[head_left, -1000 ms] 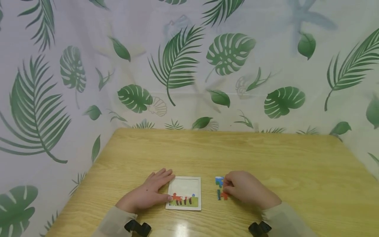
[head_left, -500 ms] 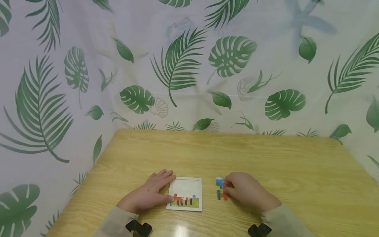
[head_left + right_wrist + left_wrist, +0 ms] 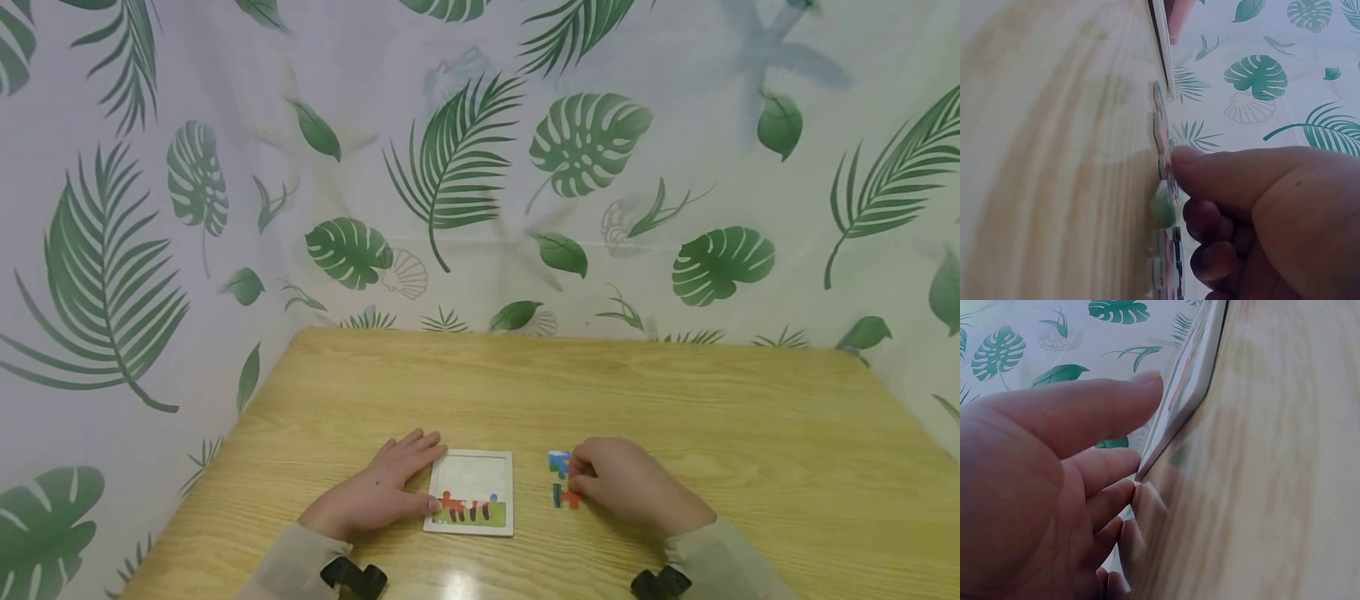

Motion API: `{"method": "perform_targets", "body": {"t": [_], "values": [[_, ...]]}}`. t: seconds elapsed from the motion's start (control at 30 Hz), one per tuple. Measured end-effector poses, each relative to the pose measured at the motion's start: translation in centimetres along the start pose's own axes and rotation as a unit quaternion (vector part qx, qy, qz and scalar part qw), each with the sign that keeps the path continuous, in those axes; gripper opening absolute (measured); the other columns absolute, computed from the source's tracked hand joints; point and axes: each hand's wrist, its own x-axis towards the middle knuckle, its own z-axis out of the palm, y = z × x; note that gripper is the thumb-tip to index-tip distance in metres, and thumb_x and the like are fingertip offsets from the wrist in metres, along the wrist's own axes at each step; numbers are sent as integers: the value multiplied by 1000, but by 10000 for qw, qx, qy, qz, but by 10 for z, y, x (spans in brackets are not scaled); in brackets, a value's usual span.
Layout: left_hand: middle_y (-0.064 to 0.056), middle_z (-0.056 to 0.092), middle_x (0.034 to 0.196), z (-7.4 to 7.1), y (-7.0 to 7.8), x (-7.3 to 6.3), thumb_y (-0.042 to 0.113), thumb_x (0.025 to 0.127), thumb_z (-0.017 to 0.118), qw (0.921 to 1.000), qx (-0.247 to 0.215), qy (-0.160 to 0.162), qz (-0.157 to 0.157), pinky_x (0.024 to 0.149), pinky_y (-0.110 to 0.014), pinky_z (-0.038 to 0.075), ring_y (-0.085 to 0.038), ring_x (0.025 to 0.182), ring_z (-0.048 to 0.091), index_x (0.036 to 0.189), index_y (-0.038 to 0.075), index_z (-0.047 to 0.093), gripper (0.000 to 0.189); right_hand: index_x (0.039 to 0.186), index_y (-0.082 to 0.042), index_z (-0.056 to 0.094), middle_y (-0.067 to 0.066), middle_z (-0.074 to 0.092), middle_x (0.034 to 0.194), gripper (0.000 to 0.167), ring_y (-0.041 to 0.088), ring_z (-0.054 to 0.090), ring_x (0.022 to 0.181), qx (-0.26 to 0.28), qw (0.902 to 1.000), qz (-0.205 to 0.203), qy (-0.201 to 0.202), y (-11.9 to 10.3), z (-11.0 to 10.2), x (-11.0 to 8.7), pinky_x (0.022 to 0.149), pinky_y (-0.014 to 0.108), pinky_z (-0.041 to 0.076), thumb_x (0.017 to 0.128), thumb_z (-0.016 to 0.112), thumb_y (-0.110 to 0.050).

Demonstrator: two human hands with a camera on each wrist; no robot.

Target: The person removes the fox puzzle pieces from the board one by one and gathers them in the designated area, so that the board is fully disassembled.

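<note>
A square white puzzle board (image 3: 472, 475) lies on the table, its lower strip filled with fitted pieces showing red, green and dark stripes. My left hand (image 3: 367, 492) rests flat at the board's left side, fingers spread and straight, with the thumb over its lower left edge. To the right of the board lie loose jigsaw pieces: a blue one (image 3: 558, 461), a narrow dark green one (image 3: 557, 496) and a red one (image 3: 572, 499). Over these, my right hand (image 3: 622, 483) has its fingers curled and pinches at a jigsaw piece (image 3: 1168, 150), with fingertips partly hidden.
The wooden table (image 3: 637, 392) reaches back to a white curtain (image 3: 480, 167) printed with green leaves. Both sleeves carry black wrist mounts (image 3: 352, 577) close to the table's near side. More loose pieces (image 3: 1166, 269) lie beneath the right hand.
The whole head view has shifted slightly, moving the scene a little right and down. Both hands keep their places beside the board and the loose pieces.
</note>
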Motion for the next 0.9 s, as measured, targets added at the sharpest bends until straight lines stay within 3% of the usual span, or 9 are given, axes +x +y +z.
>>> {"method": "perform_targets", "body": {"t": [0.5,0.9], "values": [[-11,22,166,1,-6,2,47,96,65,9998,94,30,178,120,-60,2,-34,154,7,159,10,35,79,76,-25,62,-13,53,68,20,6,46,61,225,9997,-99,9,-11,-9,-2,58,26,42,93,73,-19],[-12,22,166,3,-5,2,45,93,69,9998,68,115,170,121,-59,1,-34,154,7,158,9,35,82,82,-24,66,-13,59,71,15,7,53,62,906,9953,-302,-136,-23,-9,-3,56,27,47,96,69,-20]]}}
